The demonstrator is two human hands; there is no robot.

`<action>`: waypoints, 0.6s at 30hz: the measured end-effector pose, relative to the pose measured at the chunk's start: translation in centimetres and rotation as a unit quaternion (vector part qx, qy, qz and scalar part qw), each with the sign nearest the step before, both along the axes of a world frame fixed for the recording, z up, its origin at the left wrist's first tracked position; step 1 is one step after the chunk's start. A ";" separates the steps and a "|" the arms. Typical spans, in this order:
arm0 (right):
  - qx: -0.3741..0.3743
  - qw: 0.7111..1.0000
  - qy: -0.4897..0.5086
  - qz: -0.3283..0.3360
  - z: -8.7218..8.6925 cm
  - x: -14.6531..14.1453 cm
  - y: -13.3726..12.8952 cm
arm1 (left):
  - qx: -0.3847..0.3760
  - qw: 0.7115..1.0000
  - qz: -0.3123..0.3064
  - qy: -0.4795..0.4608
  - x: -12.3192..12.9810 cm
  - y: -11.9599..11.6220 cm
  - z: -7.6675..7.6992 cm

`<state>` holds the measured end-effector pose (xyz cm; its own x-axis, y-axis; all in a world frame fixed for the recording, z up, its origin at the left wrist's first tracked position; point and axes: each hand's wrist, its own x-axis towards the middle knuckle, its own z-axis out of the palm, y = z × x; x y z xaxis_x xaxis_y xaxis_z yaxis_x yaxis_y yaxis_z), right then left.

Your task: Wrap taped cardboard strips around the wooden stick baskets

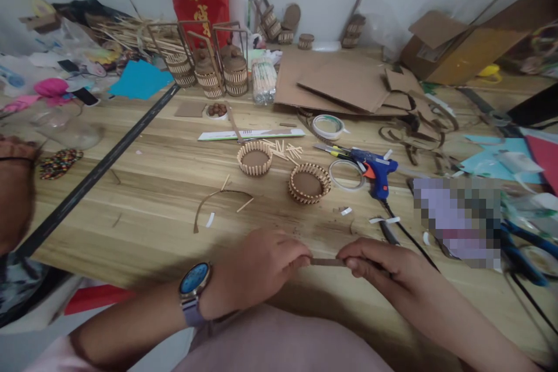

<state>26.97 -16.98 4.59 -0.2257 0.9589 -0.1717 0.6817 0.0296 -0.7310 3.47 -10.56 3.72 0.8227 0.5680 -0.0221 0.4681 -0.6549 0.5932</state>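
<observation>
Between my two hands, just above the table's front edge, stretches a narrow brown cardboard strip point(328, 262). My left hand point(265, 261), with a watch on the wrist, pinches one end. The other end is pinched by the thumb and fingers of my right hand point(387, 267). Beyond them stand two small round baskets of cardboard and short sticks, one on the left point(254, 158) and one on the right point(309, 183). A curved brown strip point(209, 200) with a few sticks lies to the left. Loose short sticks point(283, 149) are scattered behind the baskets.
A blue hot glue gun point(375, 168) lies right of the baskets, its cord trailing forward. Tape rolls point(328, 127), cardboard sheets point(340, 81) and finished lidded baskets point(211, 78) stand farther back. Blue-handled scissors point(523, 250) lie at right. Another person's arm point(16, 192) rests at left.
</observation>
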 end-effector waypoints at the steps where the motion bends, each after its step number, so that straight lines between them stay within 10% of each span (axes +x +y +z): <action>1: -0.011 1.000 -0.008 0.005 -0.6 0.0 0.1 | -0.032 0.999 0.029 0.016 -0.5 -0.1 -0.4; 8: -0.013 0.995 -0.098 -0.019 -5.2 -0.2 0.2 | -0.100 0.977 0.132 0.135 -2.9 0.6 -3.1; 18: 0.083 0.988 -0.128 -0.006 -4.5 1.1 0.1 | 0.109 0.989 0.063 0.074 -3.9 0.4 -4.5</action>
<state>28.06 -16.84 0.05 -0.1830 0.9812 -0.0613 0.8447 0.1250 -0.5205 -0.40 -10.16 -0.76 0.7418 0.6706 -0.0033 0.6258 -0.6904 0.3628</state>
